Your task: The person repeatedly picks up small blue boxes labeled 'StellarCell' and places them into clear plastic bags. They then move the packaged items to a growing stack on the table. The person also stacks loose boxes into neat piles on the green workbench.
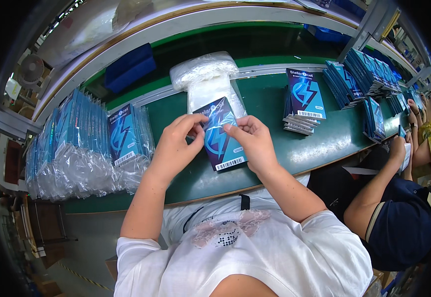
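We're in a factory workshop — a long green bench (287,154) carries stacks of blue packs (304,94), bagged packs (124,133) and clear bags (203,69), and co-workers (403,218) line it to our right.

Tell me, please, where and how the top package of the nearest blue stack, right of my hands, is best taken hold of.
Probably grip the top package by its near short edge, below the barcode, coming from your own side with the right hand, thumb above and fingers beneath. It lies face up on the stack, that edge turned toward you and uncovered.
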